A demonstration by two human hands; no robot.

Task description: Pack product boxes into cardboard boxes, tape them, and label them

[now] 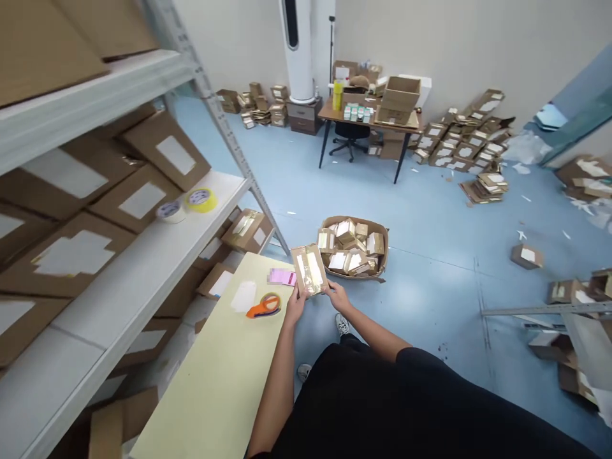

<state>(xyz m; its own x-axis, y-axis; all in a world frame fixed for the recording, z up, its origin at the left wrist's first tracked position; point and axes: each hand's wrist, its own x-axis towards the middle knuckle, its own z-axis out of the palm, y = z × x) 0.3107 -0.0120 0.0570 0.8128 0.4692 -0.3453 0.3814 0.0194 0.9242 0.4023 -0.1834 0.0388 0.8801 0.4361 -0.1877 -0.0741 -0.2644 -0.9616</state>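
Both my hands hold a small taped cardboard box (309,269), tilted up in front of me beside the table edge. My left hand (295,307) grips its lower left corner, and my right hand (338,296) its lower right corner. Clear tape and a pale strip run down the face turned to me. Just left of the box, a pink-and-white slip (282,276) lies on the pale yellow table (215,370). Near my left hand are an orange tape dispenser (264,306) and some white labels (244,296). Beyond the box, a large open carton (386,255) on the floor holds several small boxes.
A metal shelf (129,268) full of cartons stands at my left, with a yellow tape roll (201,200) and a white tape roll (171,211) on it. Farther off are a desk (335,115), stacked boxes (461,150) and a loose box (526,256) on the blue floor.
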